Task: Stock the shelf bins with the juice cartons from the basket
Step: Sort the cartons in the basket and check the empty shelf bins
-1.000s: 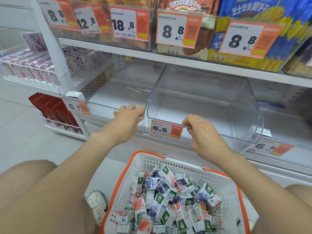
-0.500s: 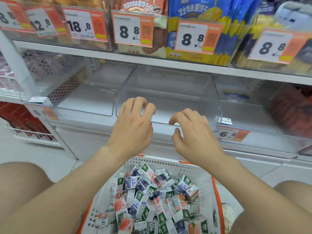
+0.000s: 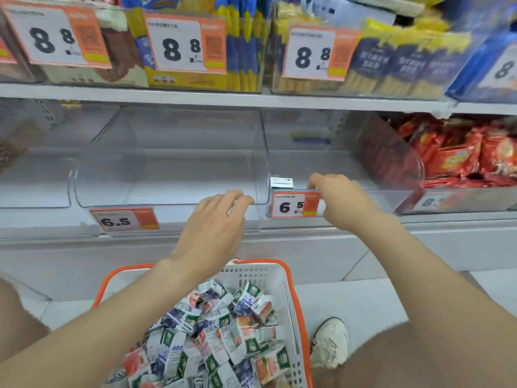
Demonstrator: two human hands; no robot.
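My right hand (image 3: 340,203) has slid off to the right of the clear plastic shelf bin (image 3: 167,175) and now pinches the top edge of the orange-and-white 6.5 price tag (image 3: 293,205) just beside it. My left hand (image 3: 215,219) has shifted to that bin's front right corner, fingers hooked over its lip. Below the bin, between my knees, sits the white perforated basket with an orange rim (image 3: 282,278), heaped with small juice cartons (image 3: 212,340). Further right of the bin lie red snack packets (image 3: 461,152).
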